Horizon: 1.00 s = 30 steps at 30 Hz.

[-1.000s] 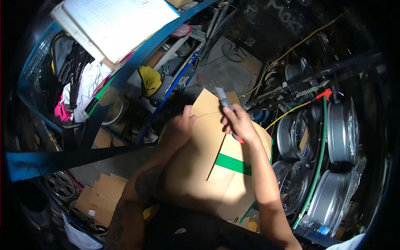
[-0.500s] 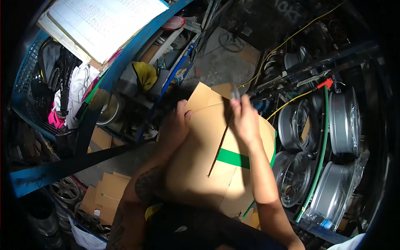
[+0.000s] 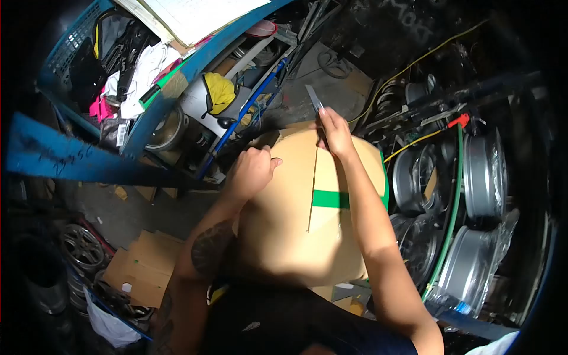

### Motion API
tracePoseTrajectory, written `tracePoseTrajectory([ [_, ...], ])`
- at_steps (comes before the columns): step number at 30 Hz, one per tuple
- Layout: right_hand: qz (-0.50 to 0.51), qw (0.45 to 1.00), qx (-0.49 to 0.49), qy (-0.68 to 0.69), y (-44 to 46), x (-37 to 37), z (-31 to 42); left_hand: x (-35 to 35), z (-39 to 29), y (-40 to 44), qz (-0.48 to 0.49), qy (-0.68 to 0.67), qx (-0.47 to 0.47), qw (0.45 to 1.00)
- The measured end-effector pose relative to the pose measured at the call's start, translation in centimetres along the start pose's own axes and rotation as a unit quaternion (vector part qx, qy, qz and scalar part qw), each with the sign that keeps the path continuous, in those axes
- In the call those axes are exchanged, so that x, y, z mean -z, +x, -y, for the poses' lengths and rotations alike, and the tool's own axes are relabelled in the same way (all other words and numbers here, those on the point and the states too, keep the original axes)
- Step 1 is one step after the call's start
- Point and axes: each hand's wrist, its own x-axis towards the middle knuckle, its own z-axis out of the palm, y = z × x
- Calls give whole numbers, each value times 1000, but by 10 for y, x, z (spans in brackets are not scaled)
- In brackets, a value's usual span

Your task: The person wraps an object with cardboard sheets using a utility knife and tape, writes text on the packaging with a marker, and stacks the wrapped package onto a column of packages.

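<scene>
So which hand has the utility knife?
The right hand grips the utility knife; the left hand, against the green-taped cardboard, shows no tool.

Tan cardboard box (image 3: 284, 201): pointed flap by our left hand (image 3: 251, 171) no longer stands up. Our right hand (image 3: 336, 134) has moved out to the far edge, grey-bladed utility knife (image 3: 315, 99) now reaching past it. Blue-painted steel beam (image 3: 89, 155) sits higher in our view.
</scene>
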Motion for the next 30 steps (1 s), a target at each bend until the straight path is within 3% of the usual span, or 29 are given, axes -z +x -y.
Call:
tracePoseTrajectory([
  [5,24,991,2,134,-8,-49,11,12,16,-56,68,-8,-8,998],
  [7,-18,990,24,140,-24,-71,21,11,6,-98,63,4,-16,998],
  [8,-13,982,35,187,-29,-81,18,1,1,-117,29,64,-27,997],
  [10,-10,961,50,271,-40,-97,14,-12,-11,-151,74,118,2,990],
  [14,-20,927,47,371,-87,-119,16,-37,-34,-199,184,60,11,981],
  [17,-36,918,44,393,-118,-132,8,-65,-49,-230,210,-44,-9,977],
  [20,-13,934,60,353,-157,-133,11,-69,-56,-236,340,-85,-141,926],
  [22,-4,938,56,341,-178,-127,12,-67,-37,-236,321,-125,-140,928],
  [25,21,937,28,347,-198,-113,7,-83,64,-214,282,-14,-239,929],
  [26,36,938,25,343,-203,-109,6,-72,46,-208,230,-180,-98,952],
  [27,50,939,20,340,-207,-108,4,-49,12,-202,167,-335,50,926],
  [28,39,952,54,298,-206,-112,-6,-39,-9,-194,95,-471,197,854],
  [30,31,945,42,321,-211,-108,0,-53,-13,-187,56,-494,216,840],
])
